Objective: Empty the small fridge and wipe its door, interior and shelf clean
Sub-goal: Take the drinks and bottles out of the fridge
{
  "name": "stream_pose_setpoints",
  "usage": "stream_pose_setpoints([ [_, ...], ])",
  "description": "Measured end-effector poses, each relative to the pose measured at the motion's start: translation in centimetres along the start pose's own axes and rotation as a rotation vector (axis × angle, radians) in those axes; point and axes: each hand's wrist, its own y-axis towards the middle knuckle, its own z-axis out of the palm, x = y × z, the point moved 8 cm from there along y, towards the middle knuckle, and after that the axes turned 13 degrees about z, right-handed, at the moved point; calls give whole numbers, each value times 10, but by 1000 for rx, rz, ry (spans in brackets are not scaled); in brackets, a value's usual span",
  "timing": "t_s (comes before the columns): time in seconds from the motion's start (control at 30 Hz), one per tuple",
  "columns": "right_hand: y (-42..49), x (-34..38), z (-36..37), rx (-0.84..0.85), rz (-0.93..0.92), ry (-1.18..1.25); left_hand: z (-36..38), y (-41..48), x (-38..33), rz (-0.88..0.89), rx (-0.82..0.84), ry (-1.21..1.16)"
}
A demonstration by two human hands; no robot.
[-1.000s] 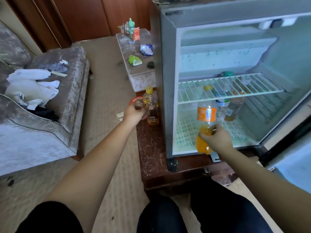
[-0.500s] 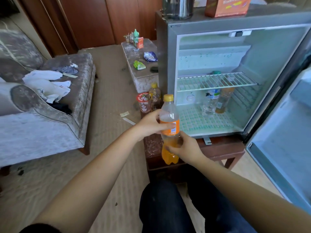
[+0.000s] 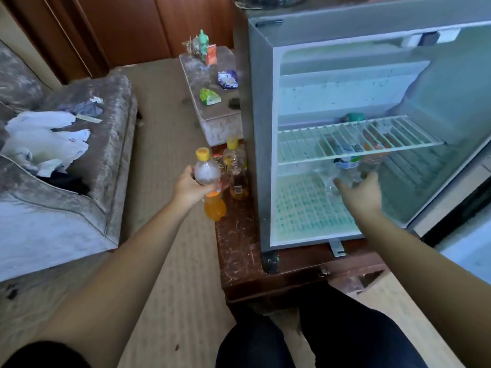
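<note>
My left hand wraps the round plastic soda bottle, yellow-capped and half full of orange, just left of the grey fridge. Inside the fridge, under its white wire shelf, my right hand reaches loose-fingered at a clear bottle, gripping nothing.

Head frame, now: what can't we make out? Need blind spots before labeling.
- Bottles behind the wire shelf in the fridge: head view, bars cross them; count and labels unclear.
- Right hand at the clear bottle: blurred; grip unclear.
- Red item: mostly hidden behind the orange soda bottle in the left hand.
- Fridge door: cut by right edge.
- Things atop fridge: cut by top edge.
</note>
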Motion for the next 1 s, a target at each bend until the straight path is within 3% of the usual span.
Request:
stream_pose_setpoints([
  [0.23, 37, -10, 21, -43, 2, -57, 29, 55, 8, 61, -15, -22],
  [0.53, 56, -19, 37, -49, 96, -139, 27, 60, 24, 42, 14, -29],
  [0.7, 61, -16, 40, -52, 44, -255, 25, 56, 35, -9, 31, -54],
  [1.0, -14, -56, -4, 29, 26, -299, 15, -11, 28, -31, 54, -62],
])
